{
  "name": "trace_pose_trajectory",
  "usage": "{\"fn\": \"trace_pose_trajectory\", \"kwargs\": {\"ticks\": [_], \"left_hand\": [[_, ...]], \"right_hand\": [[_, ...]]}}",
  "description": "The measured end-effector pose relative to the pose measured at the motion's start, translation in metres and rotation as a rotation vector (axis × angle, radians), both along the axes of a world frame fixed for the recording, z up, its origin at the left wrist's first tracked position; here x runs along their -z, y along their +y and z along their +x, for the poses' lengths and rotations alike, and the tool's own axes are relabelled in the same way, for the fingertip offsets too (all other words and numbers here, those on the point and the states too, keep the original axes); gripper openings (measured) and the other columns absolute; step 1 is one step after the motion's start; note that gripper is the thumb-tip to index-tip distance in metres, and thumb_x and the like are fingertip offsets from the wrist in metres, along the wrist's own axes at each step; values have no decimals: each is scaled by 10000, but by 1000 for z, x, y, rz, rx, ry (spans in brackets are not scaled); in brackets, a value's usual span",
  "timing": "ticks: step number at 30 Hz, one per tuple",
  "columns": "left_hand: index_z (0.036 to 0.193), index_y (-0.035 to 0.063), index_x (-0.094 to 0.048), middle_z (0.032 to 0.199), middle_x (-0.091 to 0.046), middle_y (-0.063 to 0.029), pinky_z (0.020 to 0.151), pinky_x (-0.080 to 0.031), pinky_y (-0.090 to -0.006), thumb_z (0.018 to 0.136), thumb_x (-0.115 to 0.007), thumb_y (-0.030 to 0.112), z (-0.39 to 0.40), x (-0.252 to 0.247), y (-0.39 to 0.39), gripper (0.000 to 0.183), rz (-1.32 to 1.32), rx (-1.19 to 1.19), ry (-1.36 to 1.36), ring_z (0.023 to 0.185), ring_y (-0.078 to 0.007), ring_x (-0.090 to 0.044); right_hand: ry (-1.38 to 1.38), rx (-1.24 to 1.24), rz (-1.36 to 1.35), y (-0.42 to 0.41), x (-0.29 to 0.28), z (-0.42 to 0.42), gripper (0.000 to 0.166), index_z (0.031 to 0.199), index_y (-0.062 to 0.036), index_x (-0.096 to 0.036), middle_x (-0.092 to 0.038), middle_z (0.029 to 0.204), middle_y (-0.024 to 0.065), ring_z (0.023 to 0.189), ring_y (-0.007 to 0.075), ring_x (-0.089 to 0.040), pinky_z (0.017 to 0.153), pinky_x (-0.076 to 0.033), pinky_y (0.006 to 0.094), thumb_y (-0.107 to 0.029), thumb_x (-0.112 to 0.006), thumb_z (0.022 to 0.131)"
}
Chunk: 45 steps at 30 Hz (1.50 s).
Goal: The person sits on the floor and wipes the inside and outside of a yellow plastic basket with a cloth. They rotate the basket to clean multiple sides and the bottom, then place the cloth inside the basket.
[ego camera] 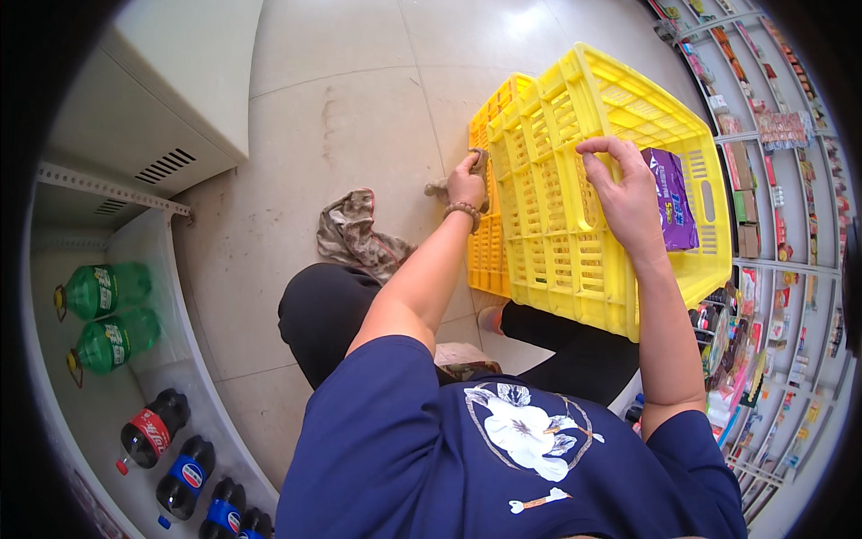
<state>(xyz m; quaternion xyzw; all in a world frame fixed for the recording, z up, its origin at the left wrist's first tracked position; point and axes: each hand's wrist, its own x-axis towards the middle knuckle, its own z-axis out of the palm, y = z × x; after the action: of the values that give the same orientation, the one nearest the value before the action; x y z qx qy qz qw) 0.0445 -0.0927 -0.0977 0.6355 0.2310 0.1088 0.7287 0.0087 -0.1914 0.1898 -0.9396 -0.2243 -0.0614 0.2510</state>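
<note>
My left hand point(466, 186), with a beaded bracelet on the wrist, grips a brownish rag point(441, 189) beside the wall of an orange plastic crate point(483, 266). A larger yellow slatted crate point(539, 256) stands against the orange one, its open mouth towards the right of the picture. Inside the yellow crate lies a purple printed package point(679, 199), partly behind my right hand point(623, 192). That hand is over the yellow rim, thumb and forefinger curved with a small gap between them. Whether it touches the rim I cannot tell, since its other fingers are hidden.
A stained camouflage cloth point(357, 226) with red edging lies on the tiled floor point(316, 141). To the left, a white cabinet point(202, 283) holds green soda bottles point(108, 290) and several cola bottles point(185, 475). Stocked shop shelves point(774, 263) line the right side.
</note>
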Motion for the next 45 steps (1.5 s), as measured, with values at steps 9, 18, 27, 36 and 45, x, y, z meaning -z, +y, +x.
{"fn": "trace_pose_trajectory", "kwargs": {"ticks": [9,18,27,36,45], "left_hand": [[1310,95,-467,1357,-451,-68,943,-421,-396,788,-479,-19,-8,-26,1,534,901,390,-53,1146,-286,-493],[1297,148,-495,1351,-449,20,865,-449,-336,789,-492,-9,-33,-33,-1,532,1086,548,0,1089,-204,-511],[1389,172,-358,1441,-369,35,862,-448,-322,831,-487,29,-4,-10,32,590,1423,532,-87,1110,-175,-509],[1357,142,-440,1419,-401,26,829,-439,-316,797,-505,12,-32,-6,13,579,1334,522,-156,1088,-189,-499],[1170,23,-622,1092,-657,-47,827,-479,-263,804,-435,-70,-11,-17,12,421,-90,130,47,977,-159,-592]], "right_hand": [[-13,18,-3,-6,3,0,150,945,-72,-656,-596,926,153,913,286,-601,822,-464,341,-169,-607,842],[-44,11,-81,-4,3,2,156,944,-84,-658,-599,962,150,946,299,-592,848,-462,361,-185,-591,845],[-48,-15,-70,-5,4,-3,155,938,-83,-659,-595,957,150,936,296,-590,839,-466,362,-189,-589,848],[-15,-10,-14,-3,2,1,143,931,-85,-666,-576,893,138,887,273,-584,806,-464,338,-183,-604,847],[70,8,72,-3,4,2,136,932,-92,-672,-582,900,120,891,252,-582,810,-462,331,-178,-610,848]]}}
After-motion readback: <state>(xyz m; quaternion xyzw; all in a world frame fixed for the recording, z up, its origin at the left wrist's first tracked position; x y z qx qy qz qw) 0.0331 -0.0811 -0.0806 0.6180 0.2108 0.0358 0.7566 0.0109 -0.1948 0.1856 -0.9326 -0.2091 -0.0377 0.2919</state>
